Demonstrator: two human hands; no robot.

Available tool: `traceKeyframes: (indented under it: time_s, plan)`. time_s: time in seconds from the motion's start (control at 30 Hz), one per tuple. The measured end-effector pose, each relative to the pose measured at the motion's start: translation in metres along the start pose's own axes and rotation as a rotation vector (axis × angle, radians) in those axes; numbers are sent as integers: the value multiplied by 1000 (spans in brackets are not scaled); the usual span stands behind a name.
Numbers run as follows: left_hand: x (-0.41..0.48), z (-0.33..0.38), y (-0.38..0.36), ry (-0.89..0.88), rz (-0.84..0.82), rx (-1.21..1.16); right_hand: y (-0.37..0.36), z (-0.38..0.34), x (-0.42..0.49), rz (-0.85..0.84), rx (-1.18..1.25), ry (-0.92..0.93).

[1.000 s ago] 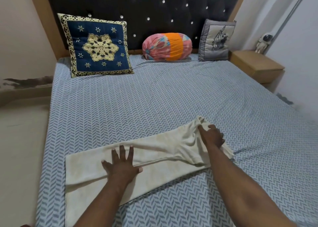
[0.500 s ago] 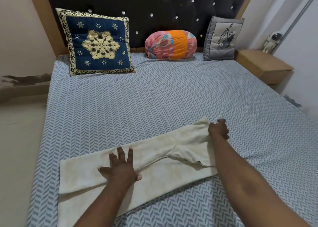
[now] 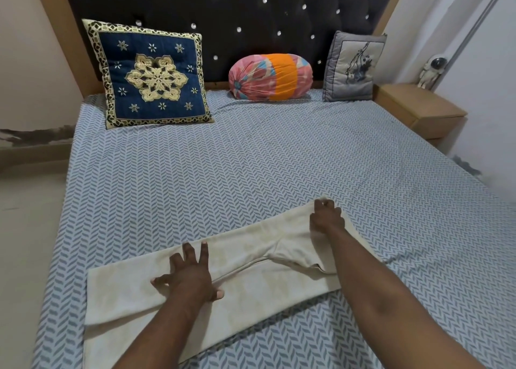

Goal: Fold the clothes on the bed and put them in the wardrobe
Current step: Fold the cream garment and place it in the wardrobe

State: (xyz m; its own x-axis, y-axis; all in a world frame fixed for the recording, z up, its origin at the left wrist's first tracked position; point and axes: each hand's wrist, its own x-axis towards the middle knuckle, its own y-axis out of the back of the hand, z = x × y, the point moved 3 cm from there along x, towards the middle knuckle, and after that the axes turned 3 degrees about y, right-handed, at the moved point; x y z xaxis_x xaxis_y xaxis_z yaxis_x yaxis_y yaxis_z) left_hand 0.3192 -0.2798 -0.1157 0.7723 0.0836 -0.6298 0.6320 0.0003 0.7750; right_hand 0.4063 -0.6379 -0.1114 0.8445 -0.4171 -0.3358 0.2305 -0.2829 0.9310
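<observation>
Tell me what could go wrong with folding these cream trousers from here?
The right hand grips only the far corner of the cream trousers, so a pull may bunch the waist rather than carry it over evenly. The left hand presses flat on the middle alone; the leg ends toward the side of the bed are unpinned and could shift. The two legs already lie offset, so the fold may come out crooked.
</observation>
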Motion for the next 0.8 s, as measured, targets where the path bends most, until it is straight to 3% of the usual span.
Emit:
traceKeyframes:
  time_s: [0.2, 0.4, 0.57, 0.63, 0.8]
  plan:
    - [4, 3, 2, 2, -3, 11, 6, 8, 11, 81, -2, -80]
    - [1, 3, 3, -7, 9, 14, 18, 23, 6, 472, 230, -246]
    - [1, 1, 1, -16, 15, -1, 9, 47, 0, 270, 321, -465]
    - [1, 1, 1, -20, 24, -2, 9, 52, -2, 282, 337, -449]
    - [-4, 1, 4, -21, 34, 0, 8, 50, -26, 525, 361, -216]
